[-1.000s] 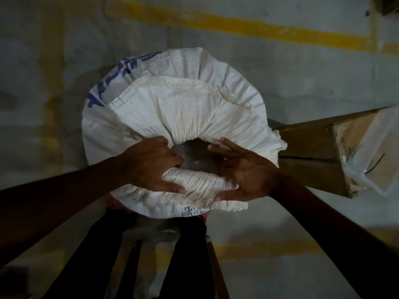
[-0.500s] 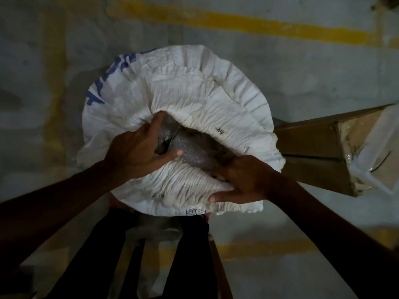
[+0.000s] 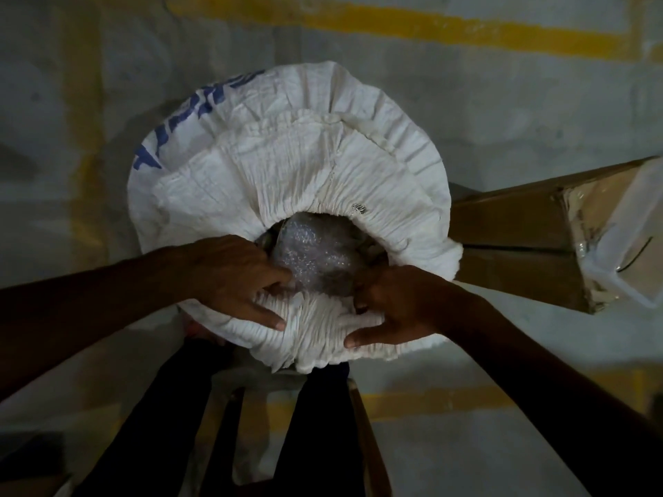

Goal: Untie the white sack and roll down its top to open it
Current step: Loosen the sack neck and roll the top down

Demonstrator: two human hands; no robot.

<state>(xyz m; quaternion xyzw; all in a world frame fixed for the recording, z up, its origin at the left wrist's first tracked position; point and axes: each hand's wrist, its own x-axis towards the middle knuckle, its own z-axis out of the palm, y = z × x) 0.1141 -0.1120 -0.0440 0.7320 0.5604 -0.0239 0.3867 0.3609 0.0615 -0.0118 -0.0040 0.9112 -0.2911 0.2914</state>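
The white woven sack [image 3: 297, 163] with blue lettering stands upright below me on the floor, seen from above. Its top is bunched into a crumpled collar around a round mouth. Inside the mouth lies a shiny grey plastic-wrapped bundle [image 3: 315, 256]. My left hand [image 3: 229, 278] grips the near-left rim of the collar, fingers over the folds. My right hand [image 3: 391, 306] grips the near-right rim, fingers tucked inside the mouth and thumb outside on the fabric.
A brown cardboard box [image 3: 520, 242] with a clear plastic piece [image 3: 624, 238] lies to the right, close to the sack. The concrete floor has yellow painted lines [image 3: 412, 26]. My dark-trousered legs [image 3: 172, 425] and a wooden frame [image 3: 366, 443] are just below the sack.
The sack's mouth has widened and shows more of the grey bundle. My left hand came back from the far-left rim to the near rim; my right hand stayed on the near-right rim.
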